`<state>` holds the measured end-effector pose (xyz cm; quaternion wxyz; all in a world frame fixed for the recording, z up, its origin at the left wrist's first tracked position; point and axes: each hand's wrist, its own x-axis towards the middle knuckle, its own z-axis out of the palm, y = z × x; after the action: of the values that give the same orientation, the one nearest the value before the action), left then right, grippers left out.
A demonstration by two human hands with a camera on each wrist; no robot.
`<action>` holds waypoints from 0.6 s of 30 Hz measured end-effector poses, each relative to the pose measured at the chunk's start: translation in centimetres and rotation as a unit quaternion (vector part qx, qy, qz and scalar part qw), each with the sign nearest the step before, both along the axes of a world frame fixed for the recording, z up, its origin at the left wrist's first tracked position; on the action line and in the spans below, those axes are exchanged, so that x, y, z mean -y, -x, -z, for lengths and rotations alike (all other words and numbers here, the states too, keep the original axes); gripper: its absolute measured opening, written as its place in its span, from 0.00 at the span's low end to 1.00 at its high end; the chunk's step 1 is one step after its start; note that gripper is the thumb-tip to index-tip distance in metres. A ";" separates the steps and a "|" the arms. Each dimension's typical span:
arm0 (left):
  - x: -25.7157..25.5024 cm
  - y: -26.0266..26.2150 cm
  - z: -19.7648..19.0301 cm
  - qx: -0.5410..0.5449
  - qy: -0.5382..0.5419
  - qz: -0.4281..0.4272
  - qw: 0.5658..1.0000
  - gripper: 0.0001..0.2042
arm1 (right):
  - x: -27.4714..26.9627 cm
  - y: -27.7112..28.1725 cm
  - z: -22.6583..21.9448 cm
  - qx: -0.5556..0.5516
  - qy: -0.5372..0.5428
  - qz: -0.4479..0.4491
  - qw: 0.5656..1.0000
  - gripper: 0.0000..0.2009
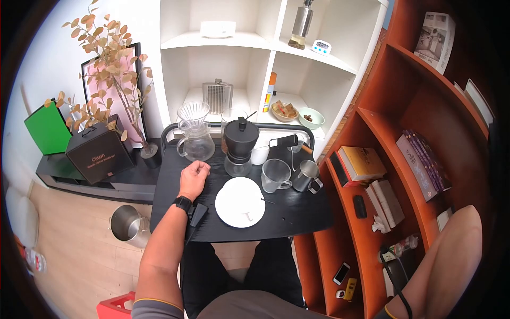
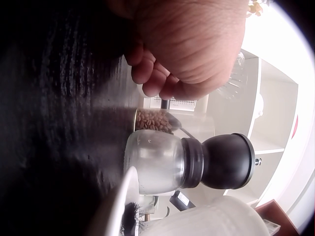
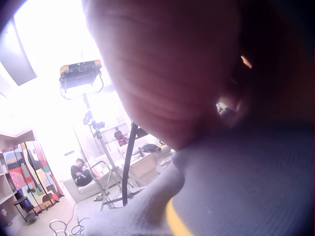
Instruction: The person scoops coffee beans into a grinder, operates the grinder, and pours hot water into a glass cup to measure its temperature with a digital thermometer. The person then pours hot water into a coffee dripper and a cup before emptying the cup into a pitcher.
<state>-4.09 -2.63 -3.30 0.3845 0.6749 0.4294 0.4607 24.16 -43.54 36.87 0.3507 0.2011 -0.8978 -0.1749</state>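
Observation:
My left hand (image 1: 194, 177) rests on the black tabletop (image 1: 170, 196) with its fingers loosely curled and nothing in them. Just beyond it stands a glass coffee server (image 1: 196, 143) topped by a clear ribbed dripper (image 1: 193, 112). To its right is a hand coffee grinder (image 1: 241, 141) with a black top and a glass base. A white plate (image 1: 239, 194) with a small brush on it lies nearest the front edge. In the right wrist view my right hand (image 3: 167, 64) is dark and blurred, close to the grey shirt; its fingers are hidden. The head view shows only the bent right arm.
A frosted glass mug (image 1: 276, 174) and a metal pitcher (image 1: 306, 175) stand at the table's right. Coffee beans (image 2: 153, 121) show in a glass container behind the grinder. White shelves (image 1: 218, 41) rise behind; a brown bookcase (image 1: 366, 127) borders the right.

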 end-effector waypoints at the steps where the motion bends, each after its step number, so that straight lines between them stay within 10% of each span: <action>1: 0.0 0.0 -0.2 -0.008 0.001 -0.004 1.000 0.08 | 0.0 -0.1 0.1 0.002 0.000 -0.001 1.000 0.13; 18: -0.5 0.0 0.6 0.000 -0.005 0.002 1.000 0.08 | -0.6 -1.4 1.8 0.024 0.041 -0.035 0.998 0.11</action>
<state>-4.04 -2.11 -3.87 0.3819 0.6781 0.4254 0.4619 25.60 -42.94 35.04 0.3434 0.2221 -0.9046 -0.1205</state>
